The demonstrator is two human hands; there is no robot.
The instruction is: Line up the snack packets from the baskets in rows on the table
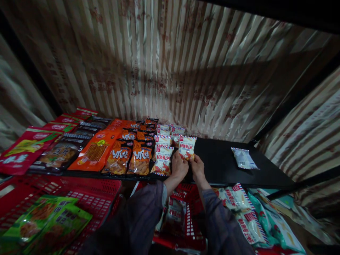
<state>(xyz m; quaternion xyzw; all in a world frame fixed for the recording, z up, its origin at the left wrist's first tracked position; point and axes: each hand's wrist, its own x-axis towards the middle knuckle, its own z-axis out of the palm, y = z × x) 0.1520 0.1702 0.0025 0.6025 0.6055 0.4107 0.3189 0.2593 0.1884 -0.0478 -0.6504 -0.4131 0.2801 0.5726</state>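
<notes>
A small white-and-red snack bag [187, 146] is held upright above the black shelf [216, 159]. My left hand [180, 165] grips its lower left corner, and my right hand [197, 165] has its lower right corner between closed fingers. Just left of my left hand stands a matching bag [163, 161], with several more of the same kind in rows behind it. Orange-and-black snack bags [140, 158] are lined up further left.
On the shelf's left lie a large orange bag [97, 150], dark bags and red bags [29, 147]. One pale bag [244, 158] lies at the right. Below are a red basket [106, 189] with green bags [57, 226], and more snack bags [249, 223]. Striped sheeting hangs behind.
</notes>
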